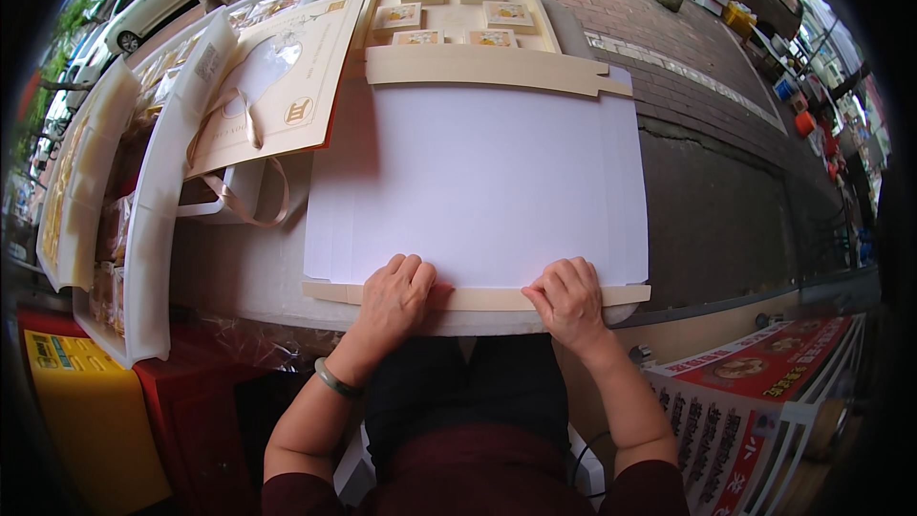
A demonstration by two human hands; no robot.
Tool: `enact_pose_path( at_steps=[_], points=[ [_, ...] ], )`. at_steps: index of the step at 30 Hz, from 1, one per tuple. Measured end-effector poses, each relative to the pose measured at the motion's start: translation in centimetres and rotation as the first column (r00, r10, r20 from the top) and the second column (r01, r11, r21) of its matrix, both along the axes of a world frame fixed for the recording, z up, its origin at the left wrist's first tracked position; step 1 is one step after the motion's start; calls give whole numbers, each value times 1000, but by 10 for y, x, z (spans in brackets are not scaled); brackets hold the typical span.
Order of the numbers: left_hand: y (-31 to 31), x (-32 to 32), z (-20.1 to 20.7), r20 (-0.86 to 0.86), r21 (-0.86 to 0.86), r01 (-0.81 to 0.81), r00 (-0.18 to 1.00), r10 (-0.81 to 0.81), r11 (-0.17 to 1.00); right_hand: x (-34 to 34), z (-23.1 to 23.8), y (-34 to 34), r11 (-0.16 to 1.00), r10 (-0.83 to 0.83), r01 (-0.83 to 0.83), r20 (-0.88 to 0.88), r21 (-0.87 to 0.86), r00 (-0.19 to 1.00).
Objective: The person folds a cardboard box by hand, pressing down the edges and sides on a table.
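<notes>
A large flat cardboard box blank [478, 182], white on its upper face, lies in front of me on the table. Its near edge has a folded cream flap [482, 299], and a wider cream flap [478, 69] is turned up along the far edge. My left hand [394, 296] is closed on the left part of the near flap, with its fingertips curled out of sight. Toward the other end, my right hand [570, 299] grips the same flap, its thumb pressed against it. A bracelet [337, 378] circles my left wrist.
Beyond the blank sits a shallow cream tray [546, 19] holding several small printed boxes [506, 14]. At left, a cream printed panel [320, 57] with a ribbon [254, 124] leans beside white plastic crates [158, 191] of wrapped goods. A yellow box [91, 420] stands below.
</notes>
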State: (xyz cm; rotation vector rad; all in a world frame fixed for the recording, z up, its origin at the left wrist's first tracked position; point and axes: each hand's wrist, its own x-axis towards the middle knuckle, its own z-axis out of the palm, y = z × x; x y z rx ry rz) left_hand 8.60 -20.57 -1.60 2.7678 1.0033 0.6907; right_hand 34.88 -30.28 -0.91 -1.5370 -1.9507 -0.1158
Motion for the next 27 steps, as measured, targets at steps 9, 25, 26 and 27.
enact_pose_path(
  at_steps=[9,25,26,27],
  points=[
    [-7,2,-4,74,-23,-152,985,153,988,-5,-3,-5,997,-24,22,19,77,1000],
    [-63,-13,-23,-71,56,-97,992,101,994,-43,0,-53,986,-84,109,184,-129,979],
    [-64,-8,-22,-68,21,-107,992,108,994,-49,-5,-54,979,-43,83,209,-185,977],
    [-66,-3,-21,-64,-12,-120,991,119,993,-57,-6,-51,971,-8,56,206,-232,979]
  ],
)
